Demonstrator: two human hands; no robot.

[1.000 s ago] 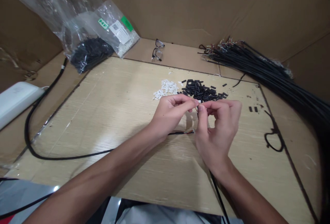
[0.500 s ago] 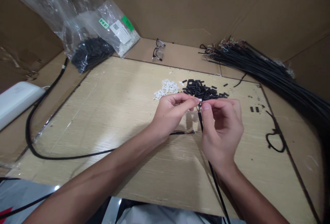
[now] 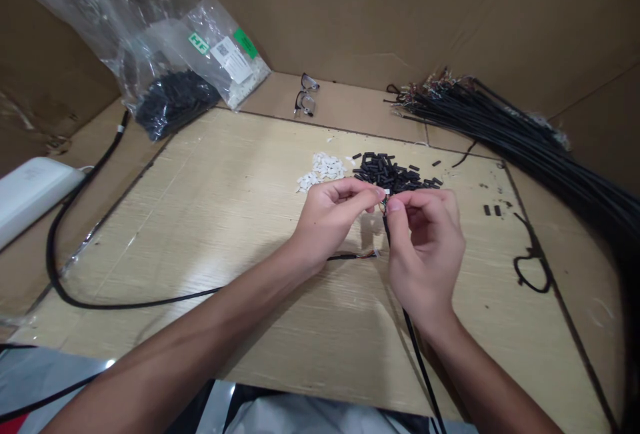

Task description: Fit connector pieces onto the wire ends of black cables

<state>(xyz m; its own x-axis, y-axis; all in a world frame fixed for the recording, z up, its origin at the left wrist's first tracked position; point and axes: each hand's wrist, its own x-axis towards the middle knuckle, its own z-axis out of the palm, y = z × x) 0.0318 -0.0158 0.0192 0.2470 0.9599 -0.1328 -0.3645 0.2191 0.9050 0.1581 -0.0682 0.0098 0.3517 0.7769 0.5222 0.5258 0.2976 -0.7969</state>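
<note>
My left hand [image 3: 330, 221] is closed in a pinch on a small white connector [image 3: 387, 191], which peeks out at its fingertips. Thumb and forefinger of my right hand [image 3: 427, 247] press together on the thin wires at the stripped end of a black cable [image 3: 417, 349]. The cable runs down past my right wrist to the table's front edge. Fingers hide most of the wires, so I cannot tell how far any sits in the connector. Below my hands lies another cable end [image 3: 345, 257] with bare coloured wires and a whitish tip.
Beyond my hands lie a pile of white pieces [image 3: 327, 166] and a pile of short black tubes [image 3: 383, 171]. A cable bundle [image 3: 500, 114] spans the right; clear bags [image 3: 175, 101] stand back left. Glasses [image 3: 306, 102], a black loop [image 3: 533, 273] and a white box [image 3: 35, 194] lie around.
The whole view has shifted very slightly. Both hands keep the same pinch at the connector and wires, with the right hand drawn a touch leftward.
</note>
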